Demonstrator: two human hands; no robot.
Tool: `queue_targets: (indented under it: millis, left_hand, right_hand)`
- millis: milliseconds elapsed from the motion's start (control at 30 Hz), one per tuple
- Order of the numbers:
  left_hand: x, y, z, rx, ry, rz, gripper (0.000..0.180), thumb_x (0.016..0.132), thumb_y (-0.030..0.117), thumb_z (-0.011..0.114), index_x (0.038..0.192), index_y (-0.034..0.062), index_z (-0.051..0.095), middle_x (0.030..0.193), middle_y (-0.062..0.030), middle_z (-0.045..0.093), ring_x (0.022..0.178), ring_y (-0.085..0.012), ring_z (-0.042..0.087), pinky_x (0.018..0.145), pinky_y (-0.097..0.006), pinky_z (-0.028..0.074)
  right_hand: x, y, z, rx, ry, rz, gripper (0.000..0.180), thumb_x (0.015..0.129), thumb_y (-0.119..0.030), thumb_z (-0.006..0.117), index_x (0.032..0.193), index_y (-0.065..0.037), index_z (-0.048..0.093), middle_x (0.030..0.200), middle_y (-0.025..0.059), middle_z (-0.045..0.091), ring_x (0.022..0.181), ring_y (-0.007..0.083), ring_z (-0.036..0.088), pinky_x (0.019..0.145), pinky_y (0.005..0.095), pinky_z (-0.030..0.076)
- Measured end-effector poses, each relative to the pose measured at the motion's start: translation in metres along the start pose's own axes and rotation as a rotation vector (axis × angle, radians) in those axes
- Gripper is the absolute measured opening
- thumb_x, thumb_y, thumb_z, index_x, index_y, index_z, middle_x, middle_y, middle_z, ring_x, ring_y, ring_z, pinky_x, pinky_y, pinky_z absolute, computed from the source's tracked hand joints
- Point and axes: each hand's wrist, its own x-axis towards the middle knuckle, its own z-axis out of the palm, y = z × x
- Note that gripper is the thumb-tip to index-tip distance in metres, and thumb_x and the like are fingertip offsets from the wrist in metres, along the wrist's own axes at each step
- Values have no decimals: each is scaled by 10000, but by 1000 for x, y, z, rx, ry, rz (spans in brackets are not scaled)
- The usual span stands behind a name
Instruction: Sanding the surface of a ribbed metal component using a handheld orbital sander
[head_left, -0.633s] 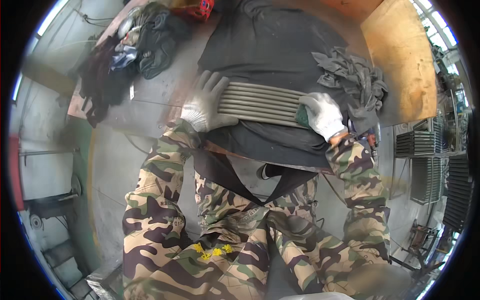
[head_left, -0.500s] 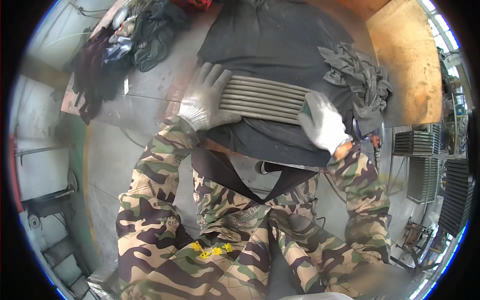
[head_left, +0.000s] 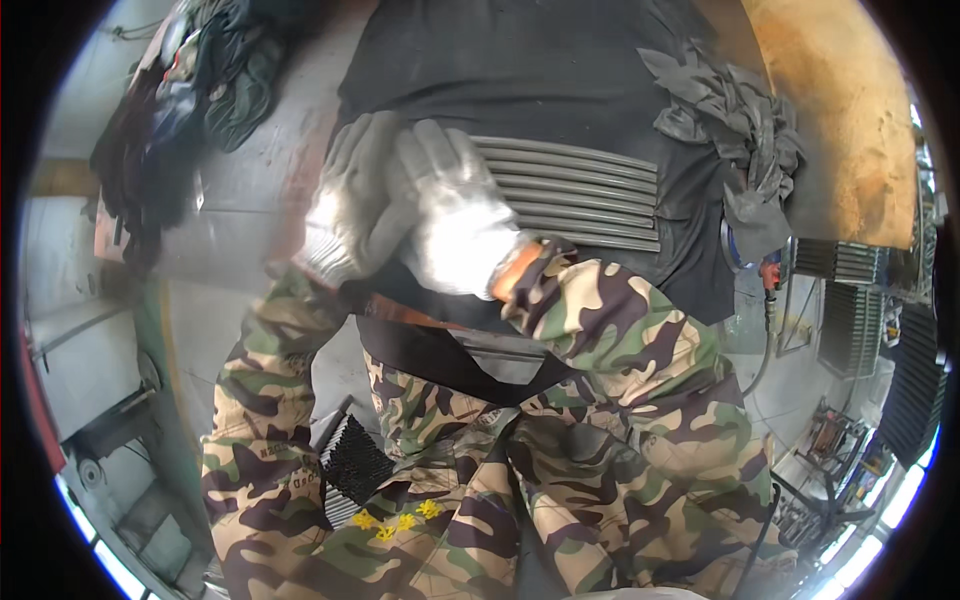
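A flat row of several grey metal tubes [head_left: 575,195] lies side by side on a black cloth [head_left: 500,60] in front of me. My right hand [head_left: 450,215], in a whitish work glove, has crossed to the row's left end and covers the tube ends there. Its fingers stretch out flat. Beside it, nearly touching, is my left hand [head_left: 350,200] in a matching glove, fingers extended and slightly blurred. I see nothing gripped in either hand. Whether the left glove touches the tubes is hidden.
A crumpled grey rag [head_left: 725,130] lies right of the tubes. Near it is a tool with a red part [head_left: 769,275] and a hose. Dark clothes [head_left: 230,85] are heaped at far left. Racks of dark bars [head_left: 850,325] stand at right; a bundle of tubes [head_left: 355,460] is by my lap.
My right hand has left the row's right end and swung left beside my left hand. The left hand has shifted left, off the tubes' end. The view has turned slightly.
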Motion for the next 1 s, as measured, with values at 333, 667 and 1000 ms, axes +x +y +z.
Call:
queue_targets:
  millis: [333,667,1000]
  left_hand:
    - [5,11,13,385,-148,-73,1041,923,565,729,1657,-61,337,1683,-333,359,1575,-546,306,1296,-598,252]
    - [16,26,12,385,-112,-44,958,894,440,757,1623,-58,387,1657,-339,391,1559,-551,333,1280,-607,289]
    - [19,17,10,430,-201,-56,816,1010,332,621,1654,-78,332,1697,-341,333,1596,-546,262,1318,-592,217]
  right_hand:
    - [-65,88,-90,30,3,103,614,673,-187,825,1227,12,651,1252,180,606,1171,346,595,1050,499,498]
    - [-91,100,-97,-68,-154,191,870,677,-206,847,1458,49,563,1460,275,555,1385,454,521,1174,545,418]
    - [-48,77,-60,-68,26,49,555,895,-409,685,1296,-26,680,1357,114,602,1353,275,515,1215,491,365]
